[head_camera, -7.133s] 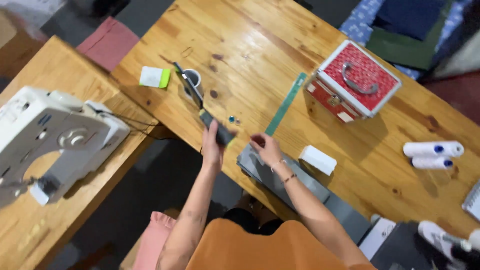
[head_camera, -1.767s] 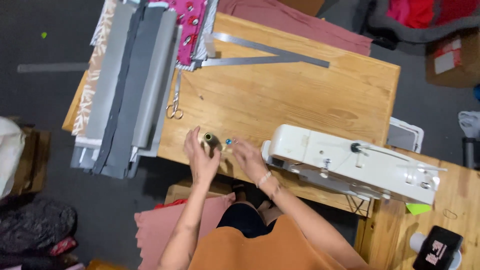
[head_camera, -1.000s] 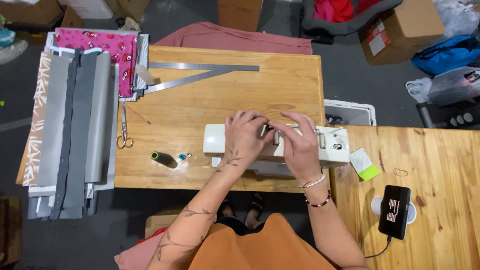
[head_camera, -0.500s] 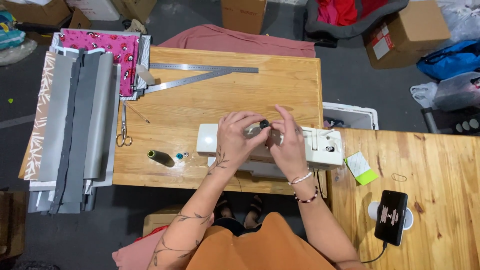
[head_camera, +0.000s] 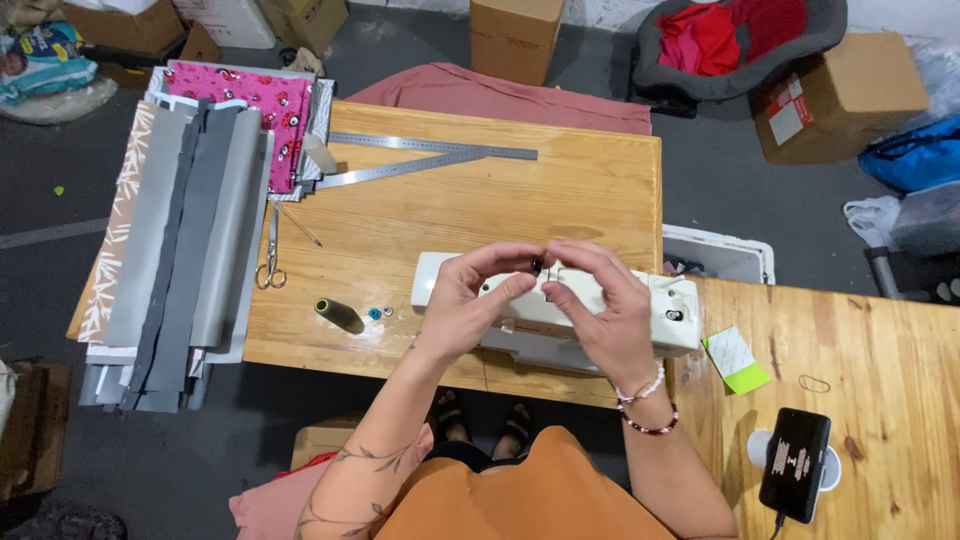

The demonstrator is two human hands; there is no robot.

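Sewing machine (head_camera: 600, 315), white, sits on the near edge of the wooden desk (head_camera: 480, 215), and both hands are up over its top. The left hand (head_camera: 470, 300) and right hand (head_camera: 600, 305) meet at a small dark part (head_camera: 537, 266), the fingers (head_camera: 510, 258) of both pinched in close around it; which hand actually grips it, I cannot tell. A dark spool of thread (head_camera: 335, 312) lies apart to the left, a bobbin (head_camera: 376, 313) beside it, scissors (head_camera: 268, 262) farther over by the stacked grey fabric (head_camera: 190, 240). The risk I see: that part is tiny and pinched only at the fingertips, so a slip could drop it down behind the machine or off the desk. The spool, lying on its side, could roll off.
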